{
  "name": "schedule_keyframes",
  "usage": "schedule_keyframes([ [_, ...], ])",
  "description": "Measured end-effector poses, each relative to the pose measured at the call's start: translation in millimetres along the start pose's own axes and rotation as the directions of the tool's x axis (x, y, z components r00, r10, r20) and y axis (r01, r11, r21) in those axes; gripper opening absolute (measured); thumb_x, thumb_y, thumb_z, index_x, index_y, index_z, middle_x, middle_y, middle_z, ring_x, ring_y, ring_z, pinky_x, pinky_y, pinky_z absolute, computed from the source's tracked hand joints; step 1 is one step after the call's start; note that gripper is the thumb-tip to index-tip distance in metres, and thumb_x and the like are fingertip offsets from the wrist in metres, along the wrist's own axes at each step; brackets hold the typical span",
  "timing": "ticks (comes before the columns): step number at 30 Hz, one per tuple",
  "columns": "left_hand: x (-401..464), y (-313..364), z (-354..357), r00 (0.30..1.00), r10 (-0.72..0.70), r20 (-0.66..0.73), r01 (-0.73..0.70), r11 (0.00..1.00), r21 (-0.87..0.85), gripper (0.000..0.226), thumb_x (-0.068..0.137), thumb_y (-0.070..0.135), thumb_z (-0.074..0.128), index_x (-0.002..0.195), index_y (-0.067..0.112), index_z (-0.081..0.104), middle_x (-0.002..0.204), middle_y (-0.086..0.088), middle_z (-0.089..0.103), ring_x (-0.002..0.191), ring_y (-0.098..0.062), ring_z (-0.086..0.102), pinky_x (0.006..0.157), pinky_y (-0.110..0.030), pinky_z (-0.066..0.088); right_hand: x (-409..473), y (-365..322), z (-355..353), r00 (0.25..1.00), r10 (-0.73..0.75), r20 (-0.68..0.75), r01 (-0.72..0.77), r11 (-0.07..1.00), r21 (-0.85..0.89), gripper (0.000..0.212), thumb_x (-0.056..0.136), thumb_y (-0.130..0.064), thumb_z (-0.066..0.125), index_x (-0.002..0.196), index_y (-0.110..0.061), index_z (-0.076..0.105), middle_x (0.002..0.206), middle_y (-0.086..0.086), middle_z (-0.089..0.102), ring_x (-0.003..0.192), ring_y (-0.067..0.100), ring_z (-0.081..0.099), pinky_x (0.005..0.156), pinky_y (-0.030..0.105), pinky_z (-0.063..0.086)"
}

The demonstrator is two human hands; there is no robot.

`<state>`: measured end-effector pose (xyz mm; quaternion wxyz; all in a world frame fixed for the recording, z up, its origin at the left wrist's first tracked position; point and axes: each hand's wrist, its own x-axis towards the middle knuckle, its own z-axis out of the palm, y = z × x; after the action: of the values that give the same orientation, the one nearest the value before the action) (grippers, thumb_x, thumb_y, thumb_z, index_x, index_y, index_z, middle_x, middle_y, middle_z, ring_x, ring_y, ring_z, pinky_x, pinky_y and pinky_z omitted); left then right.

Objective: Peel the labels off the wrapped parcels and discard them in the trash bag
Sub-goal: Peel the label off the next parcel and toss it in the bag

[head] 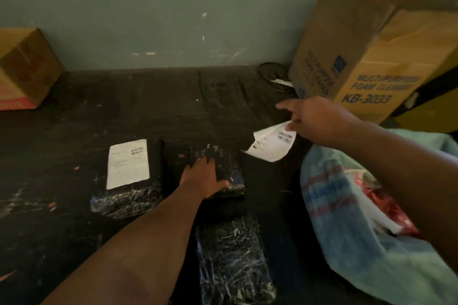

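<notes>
1. Nearest the camera, a wrapped parcel (233,262) in dark, crinkled plastic lies on the dark table (74,119), with no label showing on its top.
2. The left hand (205,178) lies flat with fingers spread, pressing on the middle parcel (223,171) just beyond it.
3. The right hand (314,121) pinches a corner of a peeled white label (271,142); the sheet hangs curled in the air, above the table and just left of the trash bag.
4. The trash bag (352,218), pale green plastic, sits at the right edge with red and white waste inside.
5. A third parcel (128,186) to the left carries its white label (128,163).
6. Cardboard boxes (366,57) stand against the wall behind the bag; a smaller box (24,69) sits at far left.
</notes>
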<state>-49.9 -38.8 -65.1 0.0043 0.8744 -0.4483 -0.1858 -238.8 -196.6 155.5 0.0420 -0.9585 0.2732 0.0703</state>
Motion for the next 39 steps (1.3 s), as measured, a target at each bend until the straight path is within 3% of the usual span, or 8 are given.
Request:
schedule_keyframes([
  [6,-19,116,-24,0.931,0.301,-0.204,-0.323,0.943,-0.083,0.080,0.096,0.066,0.049,0.156,0.016,0.034,0.157,-0.009,0.040,0.140,-0.025,0.044,0.114,-0.042,0.038,-56,100,-36,0.987,0.145,-0.070,-0.153,0.979,-0.136,0.016,0.091,-0.031,0.059,0.098,-0.025,0.072,0.098,-0.001,0.071,0.090,0.020,0.064,0.082,0.037,0.053],
  [10,-38,219,-22,0.852,0.439,-0.287,-0.491,0.860,-0.141,0.073,0.098,0.064,0.047,0.154,0.019,0.038,0.161,-0.006,0.033,0.146,-0.024,0.035,0.113,-0.041,0.034,-115,161,-52,0.971,0.232,-0.063,-0.240,0.944,-0.226,0.015,0.092,-0.022,0.059,0.093,-0.021,0.074,0.090,-0.005,0.069,0.083,0.013,0.059,0.077,0.028,0.048],
  [13,-45,284,-10,0.877,0.401,-0.266,-0.450,0.878,-0.160,0.080,0.097,0.069,0.040,0.160,0.022,0.025,0.169,-0.007,0.007,0.156,-0.023,0.003,0.121,-0.045,0.019,-160,202,-55,0.927,0.364,-0.096,-0.376,0.904,-0.203,0.018,0.092,-0.027,0.058,0.082,-0.016,0.069,0.077,0.001,0.062,0.074,0.020,0.058,0.069,0.032,0.049],
  [16,-51,326,3,0.928,0.294,-0.229,-0.349,0.900,-0.260,0.084,0.098,0.071,0.033,0.162,0.021,0.014,0.170,-0.010,-0.009,0.156,-0.024,-0.013,0.124,-0.046,0.006,-189,239,-52,0.911,0.402,-0.095,-0.412,0.881,-0.232,0.018,0.091,-0.029,0.058,0.096,-0.021,0.074,0.089,0.000,0.070,0.086,0.021,0.067,0.080,0.037,0.056],
  [22,-53,341,23,0.924,0.191,-0.331,-0.301,0.897,-0.323,0.077,0.100,0.064,0.038,0.160,0.017,0.025,0.170,-0.012,-0.001,0.156,-0.026,-0.009,0.126,-0.043,0.006,-226,284,-37,0.933,0.347,-0.101,-0.361,0.889,-0.283,0.036,0.095,-0.032,0.058,0.129,-0.021,0.060,0.120,-0.002,0.067,0.113,0.014,0.062,0.093,0.027,0.050],
  [29,-50,339,28,0.925,0.180,-0.336,-0.293,0.899,-0.327,0.075,0.099,0.067,0.038,0.158,0.021,0.030,0.170,-0.004,-0.003,0.155,-0.020,-0.013,0.125,-0.045,0.011,-235,309,-13,0.913,0.384,-0.136,-0.404,0.898,-0.174,0.021,0.095,-0.022,0.059,0.111,-0.018,0.071,0.104,-0.003,0.069,0.098,0.011,0.065,0.088,0.028,0.054],
  [34,-48,336,30,0.922,0.188,-0.338,-0.310,0.882,-0.354,0.072,0.098,0.068,0.039,0.155,0.023,0.037,0.170,-0.001,-0.002,0.155,-0.017,-0.014,0.125,-0.048,0.016,-237,312,-3,0.931,0.345,-0.117,-0.360,0.920,-0.155,0.040,0.093,-0.020,0.063,0.132,-0.022,0.059,0.125,-0.002,0.066,0.113,0.015,0.063,0.094,0.033,0.054],
  [39,-52,337,28,0.928,0.181,-0.327,-0.296,0.890,-0.347,0.074,0.098,0.068,0.038,0.157,0.022,0.033,0.170,-0.001,-0.004,0.155,-0.016,-0.016,0.125,-0.047,0.015,-234,313,6,0.908,0.407,-0.103,-0.415,0.907,-0.075,0.021,0.093,-0.020,0.062,0.111,-0.013,0.071,0.103,0.001,0.070,0.097,0.016,0.067,0.089,0.034,0.056],
])
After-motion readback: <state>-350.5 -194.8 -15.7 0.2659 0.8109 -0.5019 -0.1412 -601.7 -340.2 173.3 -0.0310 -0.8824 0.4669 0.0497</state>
